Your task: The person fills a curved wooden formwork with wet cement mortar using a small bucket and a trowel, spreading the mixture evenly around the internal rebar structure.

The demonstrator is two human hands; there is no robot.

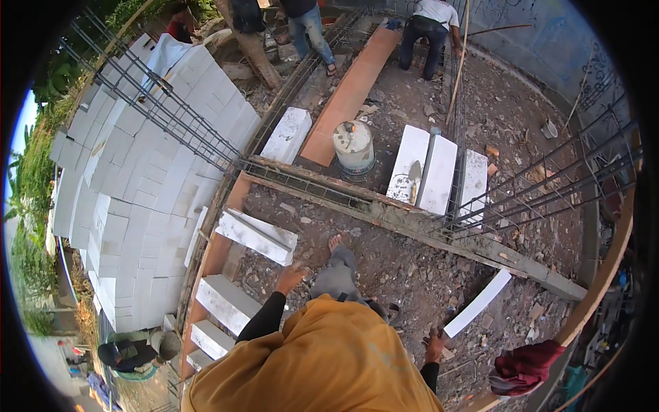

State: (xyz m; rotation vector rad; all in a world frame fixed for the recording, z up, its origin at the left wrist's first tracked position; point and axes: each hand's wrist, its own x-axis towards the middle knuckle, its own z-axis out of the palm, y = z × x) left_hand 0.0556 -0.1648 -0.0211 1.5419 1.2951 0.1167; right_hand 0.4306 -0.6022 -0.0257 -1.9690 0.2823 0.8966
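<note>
My left hand point(292, 277) is open and empty, its fingers stretched out beside the near corner of a white building block point(259, 237). That block rests at an angle over the trench edge on my left. Low on the right, my right hand point(434, 345) reaches down with its fingers apart. Its fingertips are close to the near end of a long, narrow white block point(478, 302) on the rubble; whether they touch it I cannot tell. More white blocks point(228, 302) lie in a row along the plank beside my left arm.
A concrete-topped beam form point(405, 218) crosses ahead, with rebar point(549, 182) sticking out at right. Beyond it stand a bucket point(355, 150), white blocks point(410, 163) with a trowel point(414, 177), and a brown board point(357, 89). Stacked blocks point(165, 158) rise at left. A co-worker point(429, 31) bends far ahead.
</note>
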